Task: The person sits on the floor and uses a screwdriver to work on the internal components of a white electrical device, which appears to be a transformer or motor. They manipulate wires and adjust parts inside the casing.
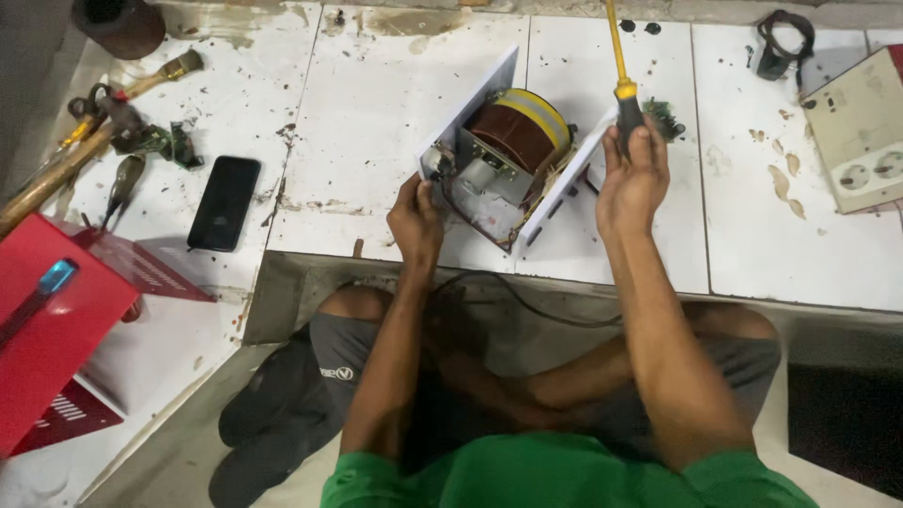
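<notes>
Here: opened white chassis (497,160) on the tiled floor (376,122), one hand at each side wall.

The left hand (416,221) is closed on the lower left corner of the chassis, which lies tilted, long axis running from lower left to upper right, copper-brown coil (515,132) exposed between the walls. The right hand (632,179) is wrapped around the black-and-yellow screwdriver (621,80), shaft pointing up and away, held just beside the right wall. The right hand is nearer the coil's upper end.

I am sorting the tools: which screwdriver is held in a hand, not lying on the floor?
The yellow-shafted screwdriver, gripped upright in the right hand. The green-handled screwdriver lies untouched on the tiles, far left.
</notes>
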